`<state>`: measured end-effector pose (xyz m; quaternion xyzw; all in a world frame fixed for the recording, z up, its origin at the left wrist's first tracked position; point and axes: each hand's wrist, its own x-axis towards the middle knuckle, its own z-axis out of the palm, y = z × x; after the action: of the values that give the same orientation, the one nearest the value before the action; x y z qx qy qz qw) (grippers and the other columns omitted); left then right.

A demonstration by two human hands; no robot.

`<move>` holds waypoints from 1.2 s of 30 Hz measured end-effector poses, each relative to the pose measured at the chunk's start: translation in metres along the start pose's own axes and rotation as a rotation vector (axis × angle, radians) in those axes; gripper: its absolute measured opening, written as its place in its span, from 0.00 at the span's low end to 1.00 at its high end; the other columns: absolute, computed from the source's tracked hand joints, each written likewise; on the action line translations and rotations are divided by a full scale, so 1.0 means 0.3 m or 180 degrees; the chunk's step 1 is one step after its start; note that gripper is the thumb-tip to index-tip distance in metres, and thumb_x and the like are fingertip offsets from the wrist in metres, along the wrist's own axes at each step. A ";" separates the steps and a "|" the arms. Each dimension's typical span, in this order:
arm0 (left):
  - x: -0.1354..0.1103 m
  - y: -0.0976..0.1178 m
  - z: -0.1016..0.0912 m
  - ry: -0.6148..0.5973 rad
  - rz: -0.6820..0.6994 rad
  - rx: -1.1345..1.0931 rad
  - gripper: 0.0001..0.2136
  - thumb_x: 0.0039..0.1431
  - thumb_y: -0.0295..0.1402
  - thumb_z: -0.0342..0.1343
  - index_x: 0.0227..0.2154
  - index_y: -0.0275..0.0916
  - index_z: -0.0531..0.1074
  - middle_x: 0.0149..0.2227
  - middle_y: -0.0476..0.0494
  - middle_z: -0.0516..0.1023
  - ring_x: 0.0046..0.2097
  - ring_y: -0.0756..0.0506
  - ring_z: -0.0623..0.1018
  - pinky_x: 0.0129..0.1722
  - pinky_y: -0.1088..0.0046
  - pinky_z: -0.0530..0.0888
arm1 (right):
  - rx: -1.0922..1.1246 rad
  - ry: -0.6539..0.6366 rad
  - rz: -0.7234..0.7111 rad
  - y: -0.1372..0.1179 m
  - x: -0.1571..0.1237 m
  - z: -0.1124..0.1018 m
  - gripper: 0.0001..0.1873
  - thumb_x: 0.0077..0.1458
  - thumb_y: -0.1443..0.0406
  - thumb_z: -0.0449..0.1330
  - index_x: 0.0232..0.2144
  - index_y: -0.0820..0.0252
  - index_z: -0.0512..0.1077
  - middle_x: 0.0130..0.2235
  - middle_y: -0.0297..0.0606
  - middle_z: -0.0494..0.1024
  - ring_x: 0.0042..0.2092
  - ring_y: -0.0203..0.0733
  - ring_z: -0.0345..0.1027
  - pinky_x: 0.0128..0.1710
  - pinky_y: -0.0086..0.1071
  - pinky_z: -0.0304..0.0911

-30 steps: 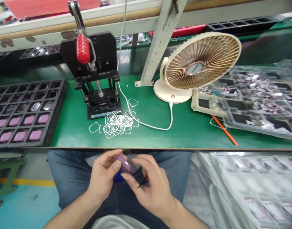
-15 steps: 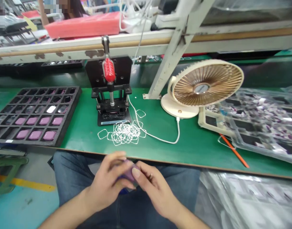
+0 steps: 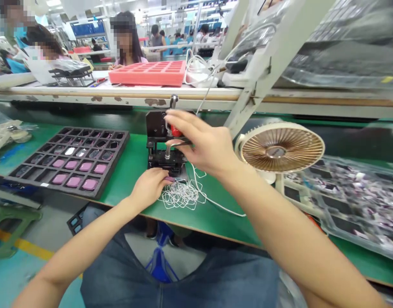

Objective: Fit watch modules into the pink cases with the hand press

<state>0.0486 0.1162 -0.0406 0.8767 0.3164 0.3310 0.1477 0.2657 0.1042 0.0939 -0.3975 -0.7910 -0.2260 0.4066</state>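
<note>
A small black hand press (image 3: 158,145) stands on the green bench (image 3: 132,175). My right hand (image 3: 203,143) is wrapped round its red lever handle (image 3: 175,130), which sits low over the press. My left hand (image 3: 150,186) rests at the foot of the press, fingers closed on a small purple part (image 3: 169,179) at the base. A tangle of thin white wire frames (image 3: 182,194) lies on the bench just right of my left hand.
A black foam tray (image 3: 71,160) with several purple parts sits at the left. A beige desk fan (image 3: 280,147) and clear plastic trays (image 3: 353,192) stand at the right. A slanted white post (image 3: 257,85) rises behind. People sit beyond a pink tray (image 3: 148,72).
Both hands rose from my lap to the bench. The left carried the purple part to the press base; the right took the red lever. The view tilted upward.
</note>
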 end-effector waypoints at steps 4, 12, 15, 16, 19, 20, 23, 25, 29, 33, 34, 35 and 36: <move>-0.011 -0.020 0.031 -0.0140 -0.0073 0.0156 0.08 0.71 0.33 0.60 0.47 0.38 0.83 0.48 0.34 0.88 0.60 0.31 0.82 0.61 0.49 0.78 | -0.0197 -0.0055 -0.0290 0.018 0.038 0.053 0.12 0.77 0.63 0.55 0.54 0.57 0.77 0.57 0.31 0.84 0.47 0.34 0.83 0.34 0.22 0.69; -0.030 -0.023 0.022 -0.0225 -0.0134 -0.0045 0.08 0.71 0.31 0.61 0.48 0.39 0.82 0.51 0.36 0.88 0.63 0.31 0.81 0.63 0.49 0.77 | 0.0407 0.0485 0.0507 0.024 0.196 -0.037 0.29 0.80 0.48 0.44 0.63 0.61 0.71 0.51 0.40 0.83 0.54 0.48 0.80 0.54 0.39 0.71; -0.050 -0.029 -0.009 -0.0104 -0.0161 -0.0286 0.08 0.70 0.31 0.62 0.48 0.41 0.83 0.52 0.39 0.88 0.61 0.34 0.82 0.62 0.53 0.78 | 0.0191 0.0655 0.0531 -0.013 0.074 -0.015 0.22 0.80 0.54 0.48 0.53 0.59 0.77 0.47 0.40 0.84 0.51 0.46 0.81 0.52 0.36 0.72; -0.065 -0.033 -0.023 -0.0018 -0.0207 -0.0362 0.08 0.70 0.31 0.62 0.48 0.42 0.83 0.52 0.40 0.88 0.59 0.36 0.83 0.61 0.54 0.79 | 0.0114 0.0512 0.0520 -0.027 -0.004 0.009 0.20 0.79 0.57 0.49 0.49 0.58 0.79 0.44 0.38 0.84 0.48 0.43 0.81 0.49 0.34 0.73; -0.126 -0.039 -0.066 0.0354 -0.0474 -0.0497 0.08 0.72 0.33 0.62 0.48 0.43 0.83 0.49 0.42 0.88 0.51 0.39 0.86 0.57 0.58 0.81 | -0.0130 -0.0896 0.0357 -0.053 -0.256 0.116 0.14 0.77 0.61 0.54 0.51 0.50 0.81 0.47 0.31 0.87 0.42 0.36 0.82 0.38 0.28 0.72; -0.146 -0.038 -0.075 0.0481 -0.0569 -0.0513 0.08 0.72 0.33 0.61 0.48 0.44 0.83 0.48 0.42 0.88 0.50 0.40 0.86 0.56 0.59 0.81 | -0.0187 -0.1166 0.0358 -0.051 -0.319 0.156 0.14 0.76 0.62 0.55 0.54 0.49 0.80 0.51 0.31 0.87 0.44 0.36 0.83 0.36 0.27 0.72; -0.187 -0.027 -0.086 0.0761 -0.0746 -0.0495 0.08 0.72 0.32 0.61 0.49 0.44 0.83 0.47 0.44 0.89 0.48 0.42 0.87 0.53 0.64 0.83 | -0.0269 -0.1417 0.0365 -0.021 -0.397 0.266 0.18 0.71 0.67 0.58 0.59 0.53 0.78 0.59 0.36 0.83 0.43 0.42 0.85 0.30 0.30 0.73; -0.192 -0.022 -0.082 0.0876 -0.0776 -0.0430 0.08 0.72 0.32 0.62 0.49 0.43 0.84 0.46 0.45 0.89 0.46 0.43 0.88 0.51 0.67 0.84 | -0.0307 -0.1470 0.0318 0.008 -0.377 0.321 0.21 0.67 0.69 0.61 0.59 0.55 0.78 0.57 0.39 0.84 0.40 0.47 0.85 0.27 0.34 0.74; -0.170 -0.026 -0.073 0.1039 -0.0685 -0.0281 0.07 0.70 0.33 0.65 0.48 0.42 0.84 0.44 0.44 0.88 0.45 0.44 0.87 0.48 0.69 0.84 | -0.0373 -0.1571 0.0231 0.047 -0.316 0.369 0.20 0.63 0.69 0.63 0.57 0.56 0.80 0.48 0.42 0.88 0.39 0.54 0.85 0.29 0.38 0.77; -0.116 -0.041 -0.041 0.1083 -0.0456 -0.0113 0.10 0.71 0.33 0.63 0.51 0.40 0.83 0.47 0.41 0.87 0.49 0.44 0.86 0.54 0.67 0.83 | -0.0353 -0.1643 0.0166 0.049 -0.334 0.330 0.25 0.64 0.72 0.60 0.61 0.54 0.77 0.54 0.37 0.86 0.46 0.49 0.86 0.34 0.35 0.79; -0.095 -0.047 -0.025 0.1038 -0.0371 -0.0053 0.10 0.72 0.33 0.62 0.52 0.39 0.83 0.49 0.40 0.87 0.50 0.43 0.86 0.56 0.66 0.83 | -0.0347 -0.1586 0.0173 0.046 -0.349 0.304 0.25 0.66 0.72 0.58 0.62 0.54 0.76 0.57 0.37 0.84 0.47 0.47 0.85 0.33 0.34 0.79; -0.072 -0.054 -0.006 0.0966 -0.0271 0.0017 0.11 0.73 0.32 0.61 0.53 0.39 0.82 0.50 0.39 0.86 0.51 0.43 0.85 0.57 0.64 0.82 | -0.0347 -0.1485 0.0190 0.042 -0.367 0.272 0.23 0.67 0.71 0.57 0.62 0.55 0.76 0.59 0.37 0.83 0.48 0.46 0.85 0.32 0.33 0.78; -0.047 -0.060 0.014 0.0874 -0.0161 0.0096 0.11 0.73 0.31 0.60 0.53 0.39 0.82 0.51 0.39 0.86 0.52 0.42 0.85 0.58 0.62 0.82 | -0.0351 -0.1337 0.0217 0.037 -0.385 0.234 0.22 0.70 0.70 0.55 0.62 0.55 0.76 0.60 0.37 0.82 0.48 0.46 0.85 0.30 0.32 0.78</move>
<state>0.0351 0.1205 -0.0591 0.8170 0.3606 0.4392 0.0981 0.2830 0.1070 -0.0407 -0.4840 -0.8308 -0.1673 0.2180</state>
